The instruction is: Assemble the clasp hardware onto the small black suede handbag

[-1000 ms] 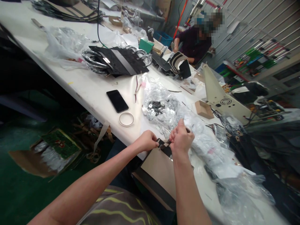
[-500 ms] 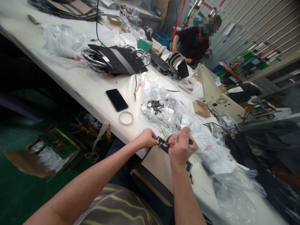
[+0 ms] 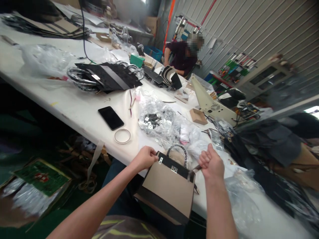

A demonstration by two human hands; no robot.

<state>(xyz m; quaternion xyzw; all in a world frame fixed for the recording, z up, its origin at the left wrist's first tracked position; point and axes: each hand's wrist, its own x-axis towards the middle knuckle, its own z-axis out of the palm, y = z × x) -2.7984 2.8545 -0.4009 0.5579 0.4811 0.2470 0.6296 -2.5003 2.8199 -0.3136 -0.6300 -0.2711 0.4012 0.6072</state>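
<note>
A tan and black handbag (image 3: 167, 186) rests at the table's front edge, tilted toward me, with a wrapped ring handle standing at its top. Small silver metal plates sit along its black top band. My left hand (image 3: 147, 157) pinches the bag's upper left corner by one of these plates. My right hand (image 3: 211, 164) is closed in a fist round a slim hand tool (image 3: 196, 168); its exact kind is hard to make out. The tool's thin end points at the metal fitting by the bag's upper right corner; whether it touches is unclear.
Beyond the bag lies an open plastic bag (image 3: 154, 121) of metal plates. A phone (image 3: 111, 118) and a tape roll (image 3: 122, 136) lie left. Further back are a black handbag (image 3: 109, 76), a beige machine (image 3: 211, 104) and a seated person (image 3: 180, 58).
My right hand and the tool have moved from the bag's left plate across to its upper right corner. My left hand stays at the left corner. The camera view has shifted.
</note>
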